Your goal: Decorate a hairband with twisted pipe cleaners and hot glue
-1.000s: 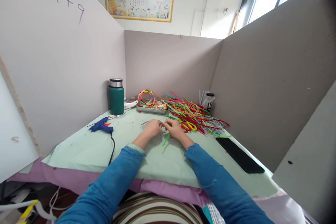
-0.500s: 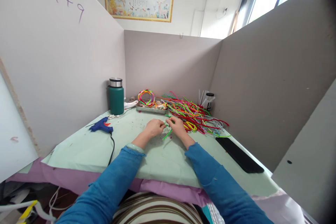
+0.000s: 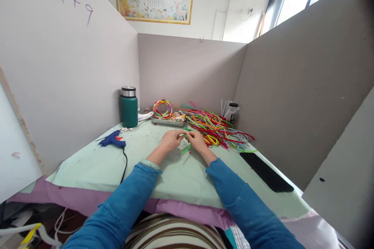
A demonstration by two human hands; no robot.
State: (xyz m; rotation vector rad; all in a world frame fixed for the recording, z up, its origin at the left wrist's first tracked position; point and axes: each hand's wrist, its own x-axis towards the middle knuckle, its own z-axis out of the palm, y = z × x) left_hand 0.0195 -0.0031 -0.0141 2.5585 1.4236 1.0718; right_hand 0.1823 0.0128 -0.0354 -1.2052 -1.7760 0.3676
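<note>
My left hand (image 3: 172, 140) and my right hand (image 3: 197, 141) meet over the middle of the table, fingertips almost touching. Between them is a bright green pipe cleaner (image 3: 186, 149), pinched by the fingers of both hands. One piece of it sticks out below the fingers, and a bit of green shows above my right hand. The exact shape at the fingertips is hidden. Just behind my right hand lies a loose heap of coloured pipe cleaners (image 3: 209, 120).
A metal tray (image 3: 169, 123) with small pieces and a multicoloured ring (image 3: 163, 109) stands at the back. Leftward are a green bottle (image 3: 129, 111) and a blue glue gun (image 3: 113, 139) with its cord. A black flat object (image 3: 266, 172) lies right. Grey partitions (image 3: 189, 66) enclose the table.
My fingertips have come slightly closer together, the left fingers reaching further toward the right. The green pipe cleaner's lower end has moved up a little.
</note>
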